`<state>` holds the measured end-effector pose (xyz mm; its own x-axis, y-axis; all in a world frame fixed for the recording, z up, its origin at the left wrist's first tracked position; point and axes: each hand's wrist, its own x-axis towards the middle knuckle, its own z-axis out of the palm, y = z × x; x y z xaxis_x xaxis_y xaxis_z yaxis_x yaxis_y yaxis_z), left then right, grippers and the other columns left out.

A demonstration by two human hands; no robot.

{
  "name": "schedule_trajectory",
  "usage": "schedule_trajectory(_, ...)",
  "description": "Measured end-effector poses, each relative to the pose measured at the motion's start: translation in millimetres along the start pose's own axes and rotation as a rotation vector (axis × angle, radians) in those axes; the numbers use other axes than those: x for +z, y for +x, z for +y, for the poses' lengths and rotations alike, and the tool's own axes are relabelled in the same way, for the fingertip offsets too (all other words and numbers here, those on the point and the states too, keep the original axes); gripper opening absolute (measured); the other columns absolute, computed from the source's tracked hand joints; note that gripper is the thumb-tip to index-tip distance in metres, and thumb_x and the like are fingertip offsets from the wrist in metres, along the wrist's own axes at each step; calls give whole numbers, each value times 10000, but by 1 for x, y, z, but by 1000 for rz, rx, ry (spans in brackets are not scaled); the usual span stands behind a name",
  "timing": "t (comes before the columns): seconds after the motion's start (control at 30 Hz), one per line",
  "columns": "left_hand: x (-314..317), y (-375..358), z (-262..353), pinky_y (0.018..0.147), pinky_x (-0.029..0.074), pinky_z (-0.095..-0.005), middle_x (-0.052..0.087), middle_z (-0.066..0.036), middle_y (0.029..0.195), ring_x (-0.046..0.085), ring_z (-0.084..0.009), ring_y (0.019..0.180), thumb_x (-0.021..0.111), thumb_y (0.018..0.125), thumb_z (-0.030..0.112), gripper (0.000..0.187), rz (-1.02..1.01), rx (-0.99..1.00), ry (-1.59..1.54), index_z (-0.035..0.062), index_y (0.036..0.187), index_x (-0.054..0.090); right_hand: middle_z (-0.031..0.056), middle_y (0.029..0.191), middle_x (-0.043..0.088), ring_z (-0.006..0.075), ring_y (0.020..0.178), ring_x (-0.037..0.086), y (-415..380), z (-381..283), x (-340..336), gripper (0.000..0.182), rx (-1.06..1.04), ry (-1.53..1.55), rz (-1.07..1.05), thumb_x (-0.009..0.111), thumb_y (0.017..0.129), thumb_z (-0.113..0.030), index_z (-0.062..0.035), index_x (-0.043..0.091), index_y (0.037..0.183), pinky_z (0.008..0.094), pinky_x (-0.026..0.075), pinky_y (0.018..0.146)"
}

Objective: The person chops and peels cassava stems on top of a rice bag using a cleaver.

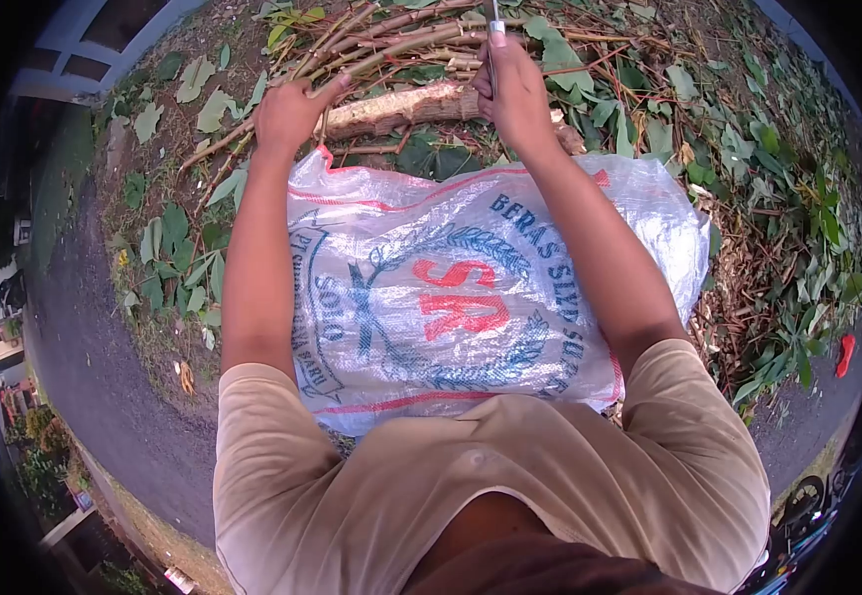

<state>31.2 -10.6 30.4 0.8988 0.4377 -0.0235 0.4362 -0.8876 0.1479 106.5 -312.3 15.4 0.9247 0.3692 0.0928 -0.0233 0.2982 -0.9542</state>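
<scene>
My right hand [515, 94] is closed round the dark handle of a knife [496, 27]. Its metal collar shows above my thumb, and the blade points away and runs out of view at the top edge. My left hand [287, 117] rests over a thin branch [218, 147] at the near left of the pile, fingers curled down around it and thumb stretched to the right. Between my hands lies a thick log [401, 109] with pale, chipped wood on its upper side. Cut branches [391, 45] are heaped just beyond it.
A white woven sack [381, 297] with red and blue print covers my lap. Green leaves [738, 149] and twigs litter the ground on both sides. Wood chips [748, 268] lie at the right. A paved road [84, 327] curves along the left, and a red object [845, 355] sits far right.
</scene>
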Motion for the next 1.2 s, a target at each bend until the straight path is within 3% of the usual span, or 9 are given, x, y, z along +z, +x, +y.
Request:
schedule_trajectory(0.13,47,-4,15,985,536,-532,762,-241,1026,723,-405,1070,548,855,876,914,-78,100,49,24,1109,762,-26,674,373,88,528,321,-4,20,4,453,339,-2,-72,468,1104,-548,-106,509,1012,271,292,479)
schedule_trajectory(0.23,92,8,-8,1230,307,-595,499,-282,1554,461,-408,1470,527,844,898,1100,-187,144,70,74,1570,468,11,701,452,119,559,422,-6,69,-10,497,659,39,-86,480,1085,-562,-74,511,998,301,340,482)
schedule_trajectory(0.4,43,-8,-4,1277,255,-526,370,-257,1652,321,-413,1555,654,744,884,1213,-292,24,83,79,1616,402,-15,683,419,106,539,352,-5,68,-7,473,781,36,-68,487,1072,-590,-121,507,1015,285,315,492)
schedule_trajectory(0.5,31,-28,5,1256,264,-607,225,-228,1721,239,-437,1582,754,743,770,1154,-431,88,317,127,1626,381,-9,692,440,110,546,371,-6,74,-4,473,776,35,-17,486,1074,-585,-115,509,1024,287,330,495)
schedule_trajectory(0.63,48,-25,1,1222,323,-627,224,-227,1719,242,-437,1579,833,778,589,1045,-431,105,387,139,1612,395,18,690,471,130,542,422,1,63,-2,494,647,2,2,497,1075,-565,-76,525,1016,309,356,483)
schedule_trajectory(0.77,50,-15,-6,1052,528,-507,488,-294,1533,642,-432,1238,665,943,201,651,-107,169,264,25,1539,470,-3,665,441,111,527,409,4,41,-4,443,476,89,57,485,1097,-521,-93,522,988,304,335,469)
schedule_trajectory(0.87,58,-6,-7,974,559,-538,642,-277,1349,687,-444,1148,551,947,84,513,128,310,116,0,1453,546,-4,664,441,105,505,384,5,27,-1,424,266,59,98,457,1121,-483,-88,516,980,297,320,458)
schedule_trajectory(1.03,54,-13,29,943,553,-559,745,-232,1126,711,-429,1069,485,994,123,388,-66,272,198,79,1349,635,10,692,517,117,580,509,-5,14,7,472,-35,-91,-13,462,1123,-489,-51,565,978,299,396,522)
schedule_trajectory(1.2,45,-18,32,973,551,-540,728,-252,1188,701,-420,1127,501,984,140,349,-109,327,221,53,1269,681,42,706,560,187,584,555,3,72,-5,552,237,-429,-96,435,1105,-553,-30,606,1058,357,445,543)
